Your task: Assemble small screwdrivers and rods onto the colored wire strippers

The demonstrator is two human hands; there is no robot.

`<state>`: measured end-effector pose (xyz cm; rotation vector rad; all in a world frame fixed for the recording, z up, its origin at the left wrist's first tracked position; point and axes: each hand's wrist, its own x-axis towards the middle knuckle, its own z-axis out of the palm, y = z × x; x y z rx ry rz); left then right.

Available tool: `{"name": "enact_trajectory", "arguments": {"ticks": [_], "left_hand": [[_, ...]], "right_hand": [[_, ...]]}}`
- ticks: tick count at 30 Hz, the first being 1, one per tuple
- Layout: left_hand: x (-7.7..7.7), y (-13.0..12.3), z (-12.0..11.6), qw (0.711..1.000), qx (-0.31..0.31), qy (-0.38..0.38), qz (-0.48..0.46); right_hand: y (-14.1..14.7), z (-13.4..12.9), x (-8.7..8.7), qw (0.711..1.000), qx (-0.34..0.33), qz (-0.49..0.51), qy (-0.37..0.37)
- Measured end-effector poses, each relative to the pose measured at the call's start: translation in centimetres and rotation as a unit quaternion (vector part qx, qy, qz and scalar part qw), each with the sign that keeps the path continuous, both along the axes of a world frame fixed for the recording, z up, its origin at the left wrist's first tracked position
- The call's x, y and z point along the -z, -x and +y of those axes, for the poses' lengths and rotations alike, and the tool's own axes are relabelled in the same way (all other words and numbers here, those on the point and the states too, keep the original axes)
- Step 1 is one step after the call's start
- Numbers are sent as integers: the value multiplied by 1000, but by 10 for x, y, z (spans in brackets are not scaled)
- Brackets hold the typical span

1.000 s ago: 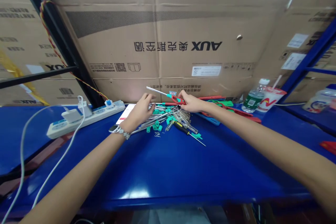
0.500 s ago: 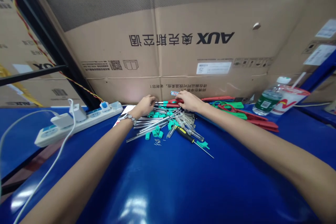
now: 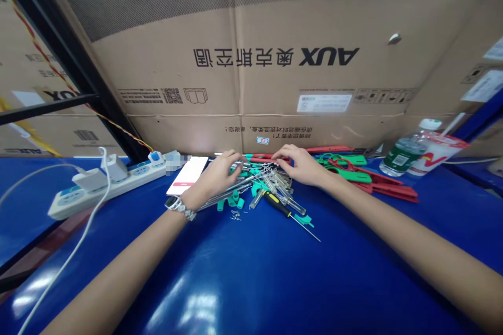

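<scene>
Hands [image 3: 216,175] loosely curled on screwdrivers [image 3: 251,183]

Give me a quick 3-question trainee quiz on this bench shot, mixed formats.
1. True or false: the left hand and the right hand both rest on the pile of tools.
2. What lies flat just left of the pile? A) phone B) a hammer C) a mug
3. Fill in: the screwdriver at the near edge of the pile has a black and ____ handle.

Key: 1 true; 2 A; 3 yellow.
</scene>
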<state>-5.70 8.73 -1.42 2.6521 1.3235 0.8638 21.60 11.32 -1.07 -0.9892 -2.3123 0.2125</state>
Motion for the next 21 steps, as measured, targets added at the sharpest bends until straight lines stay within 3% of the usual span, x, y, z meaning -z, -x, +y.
{"name": "enact_trajectory", "arguments": {"ticks": [5, 13, 21], "left_hand": [[-1, -24, -15, 1000, 31, 8, 0], [0, -73, -29, 997, 65, -11, 31], [3, -138, 1, 991, 82, 5, 101]], "right_hand": [[-25, -26, 7, 997, 65, 31, -7], [-49, -71, 22, 978, 189, -71, -52], [-83, -90, 31, 949, 285, -131, -35]]}}
